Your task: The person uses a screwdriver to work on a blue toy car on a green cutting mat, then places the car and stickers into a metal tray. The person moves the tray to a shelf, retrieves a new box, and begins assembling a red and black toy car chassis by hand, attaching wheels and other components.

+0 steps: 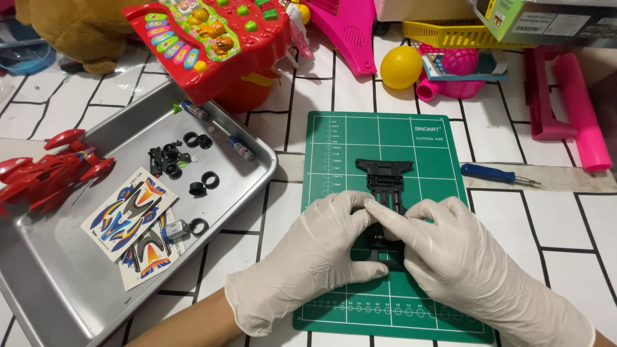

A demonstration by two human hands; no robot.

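Left hand (315,254) and right hand (450,254), both in white gloves, meet over the black chassis (385,183) on the green mat (334,141). Fingers of both hands are curled and pressed onto the chassis' middle and near portion; the right index finger lies across its centre. Whether a small part is pinched beneath the fingertips cannot be told; they cover that spot.

Step in hand, as judged: seating or pressing something into the chassis' mid-section, with both hands steadying it flat against the mat. The next move would call for even downward pressure and a firm hold so the chassis does not slide or tip.

Orientation: the chassis lies flat, its long axis running away from the person, near end under the hands, far end with its wide crossbar pointing toward the toys at the back of the table.

Surroundings: a metal tray (77,289) to the left holds black tyres (204,181), a sticker sheet (128,213), small batteries (241,148) and a red car shell (48,173) over its edge. A blue screwdriver (491,173) lies right of the mat, well apart from the hands.
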